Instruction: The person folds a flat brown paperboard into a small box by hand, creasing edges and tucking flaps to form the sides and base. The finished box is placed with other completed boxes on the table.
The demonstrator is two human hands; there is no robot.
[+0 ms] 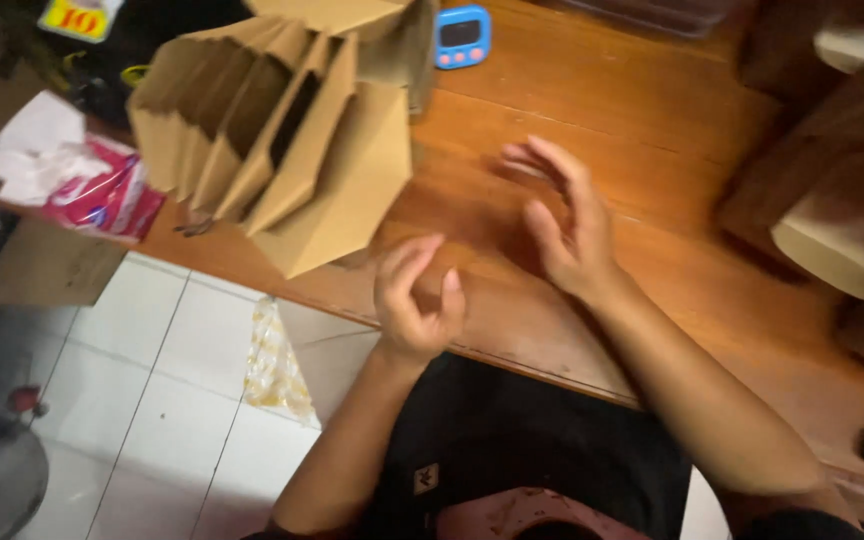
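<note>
Bare and holding nothing, both hands hover over the brown wooden worktop [652,110] near the middle of the frame. The left hand [415,300] sits just at the worktop's near edge, fingers curled loosely inward towards the palm, thumb up, not closed on anything. The right hand [564,215] is above and to the right of it, spread open with fingers fanned and slightly blurred, palm turned towards the left hand; the two are near each other but apart. Whether either hand touches the wood I cannot tell.

Just to the left of the hands, in the upper middle of the frame, stands a cluster of folded brown cardboard boxes [282,140], several nested side by side with their pointed flaps angled towards the lower right; the nearest flap ends just beside the left hand without touching it. Behind them, at the top of the frame, lies a small blue digital timer [462,37].

Further left, a pink tissue packet [102,195] with white tissue sticking out rests at the worktop's end. At the right edge, more cardboard pieces [842,230] lie in shadow. Below the worktop, the lower left shows white tiled floor [132,400] with a crumpled clear plastic bag [272,365] on it. The person's dark clothing [522,450] fills the bottom centre.
</note>
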